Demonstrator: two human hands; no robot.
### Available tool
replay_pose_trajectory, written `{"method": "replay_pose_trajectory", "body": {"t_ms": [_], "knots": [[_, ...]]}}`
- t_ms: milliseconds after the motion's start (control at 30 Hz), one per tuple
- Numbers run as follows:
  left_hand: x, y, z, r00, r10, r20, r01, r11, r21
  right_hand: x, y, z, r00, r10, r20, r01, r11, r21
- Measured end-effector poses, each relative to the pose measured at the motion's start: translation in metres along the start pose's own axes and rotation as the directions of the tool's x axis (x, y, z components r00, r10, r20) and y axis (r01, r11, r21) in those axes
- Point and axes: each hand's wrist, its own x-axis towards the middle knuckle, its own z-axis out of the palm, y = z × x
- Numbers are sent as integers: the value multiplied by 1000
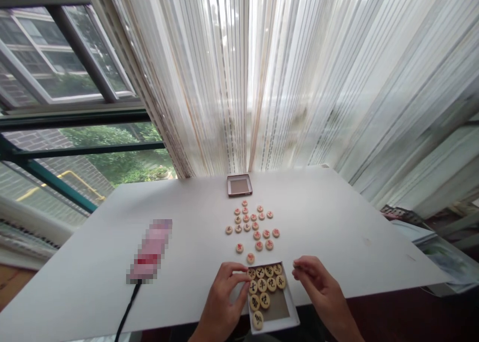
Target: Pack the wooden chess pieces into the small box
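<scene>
Head view: the box [275, 326] is seen at the near edge of the surface [318, 222], partly filled with black-marked discs [271, 283], four in each of the two far rows. Red-marked discs [259, 245] are spread beyond it, mixed with a few black-marked ones, before the tray [239, 186]. The left hand [228, 287] is placed at the box's left wall, its fingers bent near the corner disc [251, 273]; whether this is gripped cannot be told. The right hand [322, 282] is held just beside the right wall, fingers narrow; whether a disc is pinched cannot be told. Probably, each disc should be laid flat, close to its neighbour, with the box kept steady.
</scene>
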Motion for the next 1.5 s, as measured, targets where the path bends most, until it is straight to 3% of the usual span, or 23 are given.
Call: {"method": "replay_pose_trajectory", "body": {"t_ms": [333, 500, 600, 800, 933, 1067, 1200, 1300, 1500], "knots": [[-10, -21, 10, 1000, -9, 28, 5, 992, 129, -13, 4, 16, 992, 123, 37, -126, 987, 98], [-13, -22, 12, 1000, -24, 19, 20, 988, 156, -15, 9, 22, 975, 217, 54, -224, 942, 251], [-14, -19, 12, 1000, -25, 14, 22, 986, 163, -15, 9, 23, 968, 241, 66, -250, 940, 231], [-12, -11, 10, 998, -55, 13, 52, 986, 161, -14, 6, 16, 993, 120, -12, -121, 992, -32], [-13, -8, 10, 1000, -24, 0, 24, 979, 203, -19, -1, 15, 989, 116, 92, -100, 982, -161], [-22, -5, 15, 991, 34, -129, 1, 965, 262, -27, -14, 22, 988, 35, 154, 0, 975, -223], [-33, 8, 24, 986, -131, -107, 157, 943, 292, -32, -23, 29, 974, -59, 218, 110, 967, -229], [-36, 21, 29, 954, -288, -86, 299, 884, 360, -35, -20, 34, 949, -54, 310, 136, 959, -249], [-32, 29, 29, 923, -385, 11, 332, 810, 484, -38, -3, 45, 897, -51, 438, 192, 940, -282]]}}
